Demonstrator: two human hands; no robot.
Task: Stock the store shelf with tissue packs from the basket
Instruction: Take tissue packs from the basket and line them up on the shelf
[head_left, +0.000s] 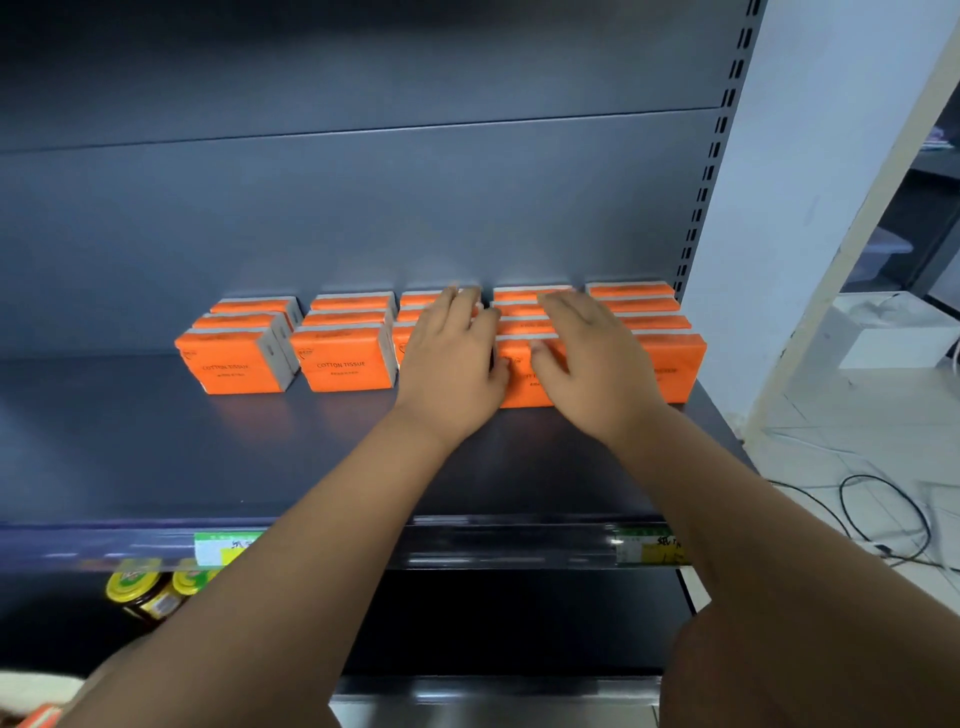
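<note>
Stock on the shelf (156, 457): orange tissue packs (343, 364) stand upright in five columns that run front to back, ending at the grey back panel (363, 208). The row spans the middle of the view from 9 o'clock to 3 o'clock. The two columns at 9 o'clock show three packs each. The column at 3 o'clock shows four. Neighbouring columns stand just apart.

Both bare forearms reach in from 6 o'clock, up over the shelf edge.

The left grip (452, 358) lies flat and released over the third column. Its fingers are straight and point to 12 o'clock, and its thumb touches the left side of the front pack (522, 389) of the fourth column.

The right grip (587, 358) lies flat and released over the fourth column. Its fingers are stretched toward the back panel, and its thumb presses the upper front face of that same front pack. The pack stands on the shelf between the two thumbs, level with the front pack of the fifth column. Neither grip closes around it.

Much of the third and fourth columns is hidden under the hands, so their count cannot be told.

On the shelf's front rail, one price label (228, 548) sits at 7 o'clock and a second label (644, 545) at 5 o'clock.

Below the shelf at 7 o'clock stand jars (140, 592) with yellow lids.

A slotted upright (722, 130) bounds the shelf at 2 o'clock. Beyond it are a pale wall (805, 156) and a tiled floor (857, 415).
</note>
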